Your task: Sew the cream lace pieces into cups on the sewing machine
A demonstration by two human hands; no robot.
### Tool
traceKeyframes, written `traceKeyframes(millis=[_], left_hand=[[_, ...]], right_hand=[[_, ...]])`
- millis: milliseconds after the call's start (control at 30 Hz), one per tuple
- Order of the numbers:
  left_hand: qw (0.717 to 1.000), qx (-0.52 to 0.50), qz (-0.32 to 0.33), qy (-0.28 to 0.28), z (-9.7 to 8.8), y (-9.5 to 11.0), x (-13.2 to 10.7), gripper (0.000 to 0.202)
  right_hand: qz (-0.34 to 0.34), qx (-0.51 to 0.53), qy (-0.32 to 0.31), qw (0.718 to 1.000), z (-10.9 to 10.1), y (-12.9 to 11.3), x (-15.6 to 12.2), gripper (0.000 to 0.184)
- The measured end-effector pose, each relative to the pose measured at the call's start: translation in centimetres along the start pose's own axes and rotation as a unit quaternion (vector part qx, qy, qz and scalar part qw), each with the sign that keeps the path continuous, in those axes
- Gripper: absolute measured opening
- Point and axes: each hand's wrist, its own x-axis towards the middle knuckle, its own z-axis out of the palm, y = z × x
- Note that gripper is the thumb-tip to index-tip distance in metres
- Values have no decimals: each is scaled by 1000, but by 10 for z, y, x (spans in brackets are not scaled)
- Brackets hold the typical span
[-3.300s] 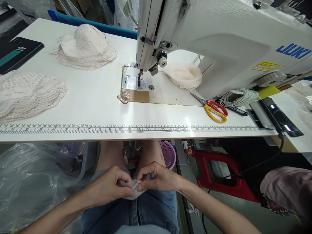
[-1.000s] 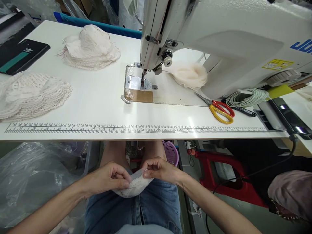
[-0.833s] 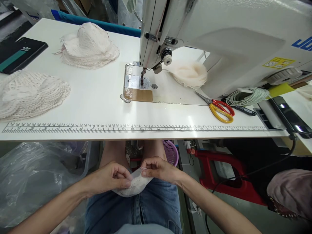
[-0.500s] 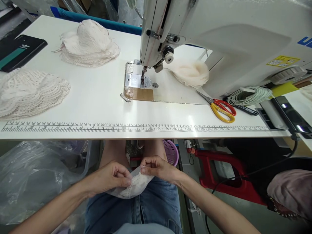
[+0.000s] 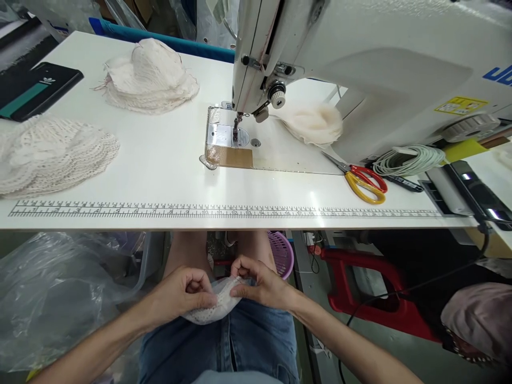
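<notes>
Over my lap, below the table's front edge, I hold a small white lace-and-mesh fabric cup [image 5: 218, 306] between both hands. My left hand [image 5: 192, 290] pinches its left side between thumb and fingers. At the upper right edge, my right hand [image 5: 258, 282] grips the cloth in a pinch. The fabric is curved and partly hidden by my fingers. On the table lie a stack of white lace cups [image 5: 56, 154] at the left and a stack of cream fabric cups [image 5: 152, 77] behind it.
A sewing machine [image 5: 360, 64] stands over the table [image 5: 160, 176]. Right of its needle plate [image 5: 228, 134] lie a cream fabric piece [image 5: 314, 122], scissors [image 5: 366, 184] and a coiled cord [image 5: 410, 160]. Below are a plastic bag [image 5: 68, 298], a purple basket [image 5: 282, 253] and a red stool [image 5: 376, 293].
My fingers have shifted slightly on the fabric cup, and it is now folded over more, with less of its inner face showing. The camera view has moved a little.
</notes>
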Motion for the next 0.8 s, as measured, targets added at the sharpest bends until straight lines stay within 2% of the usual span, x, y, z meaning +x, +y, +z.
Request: traceKeyframes(millis=[100, 200, 267, 367, 433, 500, 567, 700, 800], left_hand=[[999, 26, 26, 19, 1, -1, -4, 28], [997, 32, 65, 9, 1, 1, -11, 28], [996, 24, 80, -13, 1, 4, -17, 29], [995, -25, 63, -72, 0, 7, -21, 33], [995, -39, 77, -50, 1, 8, -16, 28], [991, -50, 124, 5, 4, 7, -7, 17], [982, -92, 164, 25, 9, 7, 4, 25], [952, -221, 206, -48, 22, 11, 16, 44], [936, -279, 208, -52, 32, 17, 17, 47]], right_hand=[[-48, -77, 31, 995, 0, -2, -2, 18], [-80, -113, 62, 988, 1, -6, -5, 12], [-100, -113, 83, 985, 2, -8, -6, 9], [-138, -97, 82, 982, 5, -12, -6, 9], [-164, -105, 75, 978, 8, -16, -6, 12], [-183, -138, 79, 970, 12, -21, -4, 12], [-201, -178, 102, 958, 16, -26, -3, 12], [-265, -230, 159, 923, 20, -37, -1, 13], [-316, -284, 176, 888, 19, -43, -1, 13]])
